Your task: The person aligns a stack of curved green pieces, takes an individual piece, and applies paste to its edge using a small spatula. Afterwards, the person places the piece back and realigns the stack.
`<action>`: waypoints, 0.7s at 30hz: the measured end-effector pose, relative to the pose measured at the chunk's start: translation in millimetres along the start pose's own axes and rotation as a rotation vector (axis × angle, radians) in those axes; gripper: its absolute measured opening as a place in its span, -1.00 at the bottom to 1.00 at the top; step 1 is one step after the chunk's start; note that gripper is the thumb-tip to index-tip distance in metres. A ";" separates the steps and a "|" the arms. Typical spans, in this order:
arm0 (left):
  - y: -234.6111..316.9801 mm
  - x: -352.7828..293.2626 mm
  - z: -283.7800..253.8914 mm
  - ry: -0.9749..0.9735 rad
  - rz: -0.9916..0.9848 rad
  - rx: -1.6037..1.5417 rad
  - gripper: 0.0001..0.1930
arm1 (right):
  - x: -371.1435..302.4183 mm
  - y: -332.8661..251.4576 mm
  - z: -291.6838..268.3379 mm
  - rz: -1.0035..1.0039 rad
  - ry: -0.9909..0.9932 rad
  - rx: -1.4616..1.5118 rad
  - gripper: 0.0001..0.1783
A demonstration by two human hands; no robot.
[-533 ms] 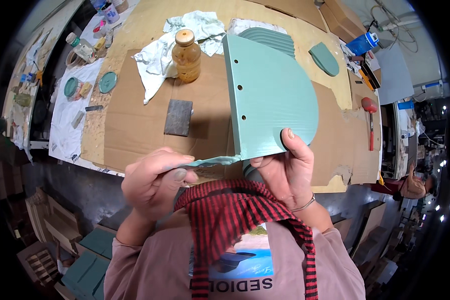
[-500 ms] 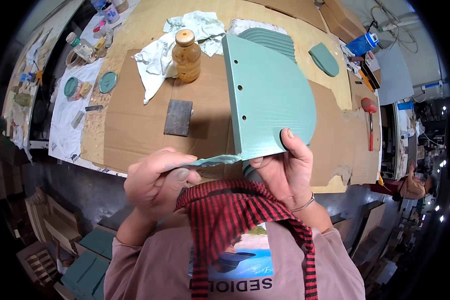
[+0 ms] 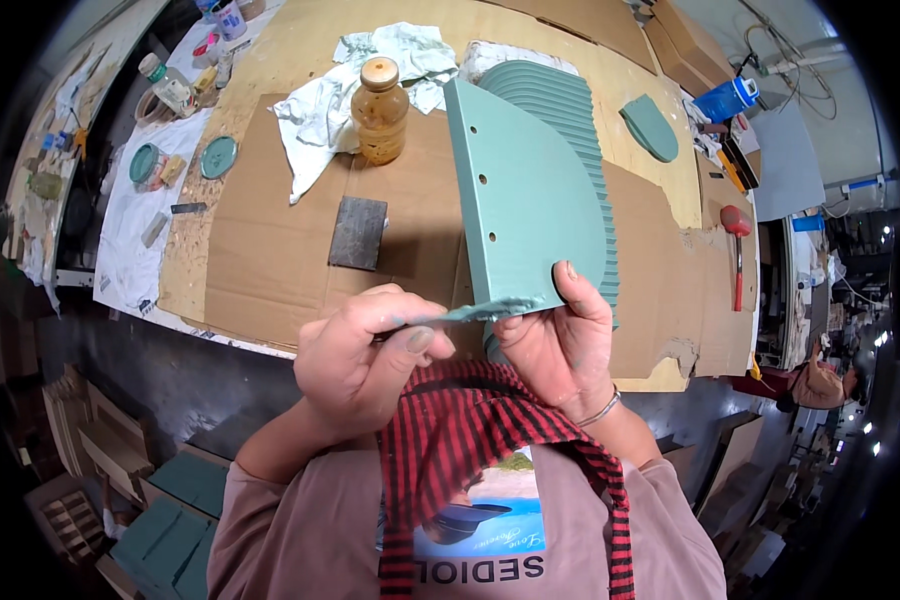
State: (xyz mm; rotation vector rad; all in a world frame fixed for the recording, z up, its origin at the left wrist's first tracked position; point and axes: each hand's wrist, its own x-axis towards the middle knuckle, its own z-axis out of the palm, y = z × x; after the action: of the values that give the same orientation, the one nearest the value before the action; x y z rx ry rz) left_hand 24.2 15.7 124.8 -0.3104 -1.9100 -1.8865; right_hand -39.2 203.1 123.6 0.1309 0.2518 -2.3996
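My left hand (image 3: 355, 350) is closed in a pinch on a putty knife (image 3: 460, 315), whose blade carries green paste. The blade lies against the near edge of a green quarter-round panel (image 3: 530, 200), by its lower corner. My right hand (image 3: 565, 345) grips that panel at its near edge, thumb on the face and fingers beneath. Three small holes run along the panel's straight left edge. Ribbed green surface (image 3: 595, 160) follows its curved side; whether both are one piece I cannot tell. The knife's handle is mostly hidden in my fist.
Cardboard (image 3: 270, 230) covers the worktable. On it are a dark flat block (image 3: 358, 233), a brown bottle (image 3: 380, 115) and a white cloth (image 3: 310, 135). To the left stand a jar of green paste (image 3: 147, 165) and its lid (image 3: 219, 157); a red mallet (image 3: 737, 250) lies right.
My left hand has moved right, bringing the putty knife's blade along the panel's near edge. The panel has tilted, exposing more of the ribbed surface. My right hand keeps its grip.
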 end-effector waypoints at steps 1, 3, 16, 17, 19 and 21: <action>0.0 1.5 -0.8 -0.059 0.027 -0.009 -0.88 | 0.7 3.1 8.4 -0.039 0.122 -0.015 -0.59; -0.1 2.0 -1.4 -0.119 0.055 -0.019 -0.88 | 0.8 4.0 11.7 -0.079 0.245 -0.031 -0.58; 0.5 -8.9 -0.7 0.144 -0.290 -0.347 -0.86 | -0.2 0.8 4.9 -0.079 0.137 0.015 -0.59; -0.8 -11.1 -5.1 0.145 -0.295 -0.376 -0.86 | -0.3 0.5 5.4 -0.091 0.135 0.030 -0.59; -2.9 -12.1 -7.5 0.145 -0.302 -0.410 -0.86 | 0.5 -1.2 5.0 -0.092 0.113 0.029 -0.59; -2.3 -10.9 -7.2 0.138 -0.271 -0.385 -0.86 | 0.9 -1.4 6.1 -0.092 0.089 0.028 -0.60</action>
State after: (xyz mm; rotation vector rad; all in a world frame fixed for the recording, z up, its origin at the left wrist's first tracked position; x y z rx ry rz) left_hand 33.8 10.1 117.6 -0.0323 -1.5537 -2.3883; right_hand -40.9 202.3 129.6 0.2446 0.2716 -2.4924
